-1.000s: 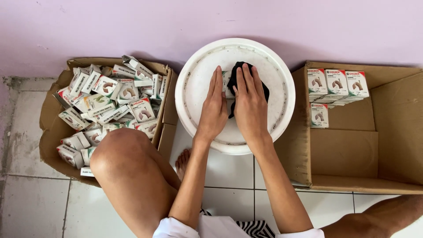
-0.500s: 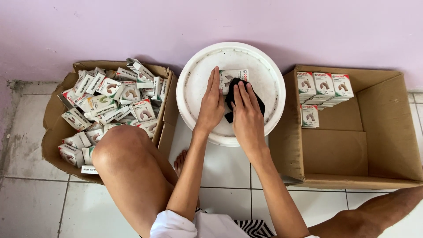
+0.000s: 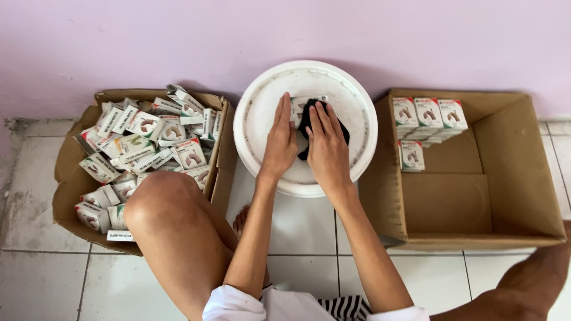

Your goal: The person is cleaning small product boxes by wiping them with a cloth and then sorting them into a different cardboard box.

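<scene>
A round white lid lies on the floor against the wall. On it rests a small white carton, mostly covered by my hands. My left hand lies flat with its fingers pressing the carton's left side. My right hand presses a black cloth onto the carton's top. The cloth pokes out from under my fingers.
A cardboard box at the left is heaped with several jumbled small cartons. A larger cardboard box at the right holds a few cartons stacked neatly in its back left corner. My bare knee sits beside the left box. White floor tiles.
My right hand drew the black cloth back over the carton, then forward again. The view shifted slightly, so the lid and boxes sit lower in the frame.
</scene>
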